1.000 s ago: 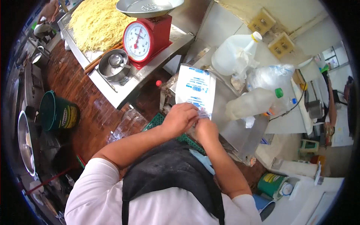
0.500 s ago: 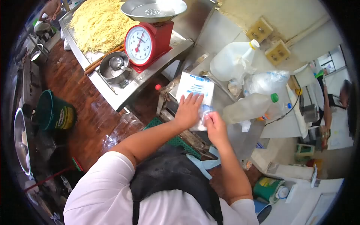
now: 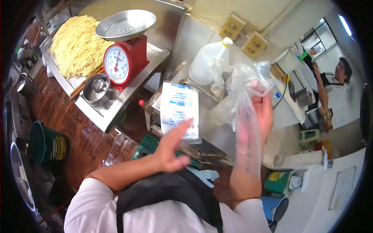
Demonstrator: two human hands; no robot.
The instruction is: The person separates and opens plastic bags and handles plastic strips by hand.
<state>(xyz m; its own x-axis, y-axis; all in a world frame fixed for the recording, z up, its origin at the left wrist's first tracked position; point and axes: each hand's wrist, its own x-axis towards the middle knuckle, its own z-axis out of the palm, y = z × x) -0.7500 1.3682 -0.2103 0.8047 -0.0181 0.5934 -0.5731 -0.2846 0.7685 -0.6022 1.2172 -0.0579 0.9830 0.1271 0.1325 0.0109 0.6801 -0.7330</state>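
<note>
Clear and plastic, dangled near the desk [image 3: 213, 135] as a thin bag [image 3: 248, 151] from the closed right grip [image 3: 264, 112], looked light, limp and slippery, best pinched at an edge, but showed no distinct mouth among blurred folds, with left grip [image 3: 169, 153] spread wide by the packet [image 3: 178, 103], contact impossible to tell.

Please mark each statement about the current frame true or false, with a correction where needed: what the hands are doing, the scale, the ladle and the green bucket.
1. The right hand holds a clear plastic bag. True.
2. The left hand grips the ladle. False: it is at the printed packet, fingers spread.
3. The ladle rests in the metal pot. True.
4. Noodles fill the pan of the red scale. False: they are heaped beside the scale.
5. The green bucket stands on the floor. True.
</note>
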